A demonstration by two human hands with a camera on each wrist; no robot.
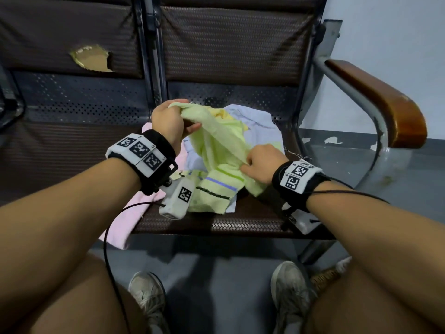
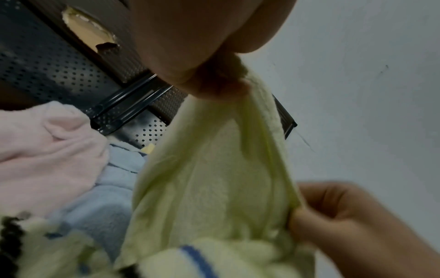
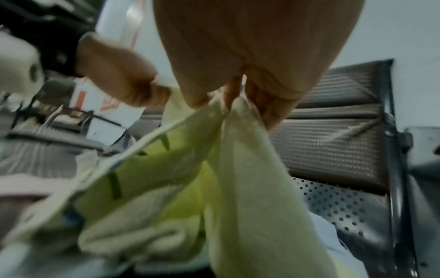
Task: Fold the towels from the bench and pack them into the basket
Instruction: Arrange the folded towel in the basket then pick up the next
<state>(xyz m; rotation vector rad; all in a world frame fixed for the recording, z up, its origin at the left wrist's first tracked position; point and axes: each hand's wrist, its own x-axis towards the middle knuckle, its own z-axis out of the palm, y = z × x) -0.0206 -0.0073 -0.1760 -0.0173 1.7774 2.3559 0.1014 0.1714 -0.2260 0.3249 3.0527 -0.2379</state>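
A pale green towel (image 1: 216, 141) with green, blue and black stripes hangs crumpled between both hands above the bench seat (image 1: 204, 225). My left hand (image 1: 168, 116) grips its upper edge, raised toward the backrest. My right hand (image 1: 260, 162) pinches another part of its edge, lower and nearer to me. The left wrist view shows the green towel (image 2: 209, 188) stretched from the left hand (image 2: 214, 82) down to the right hand (image 2: 333, 216). In the right wrist view the right hand (image 3: 238, 97) pinches the green towel (image 3: 250, 188). No basket is in view.
Under the green towel lie a light blue towel (image 1: 255, 121), a yellow one (image 1: 224, 114) and a pink towel (image 1: 125, 220) that hangs over the seat's front edge. A wooden armrest (image 1: 385, 102) bounds the bench at the right. The left backrest has a torn hole (image 1: 92, 57).
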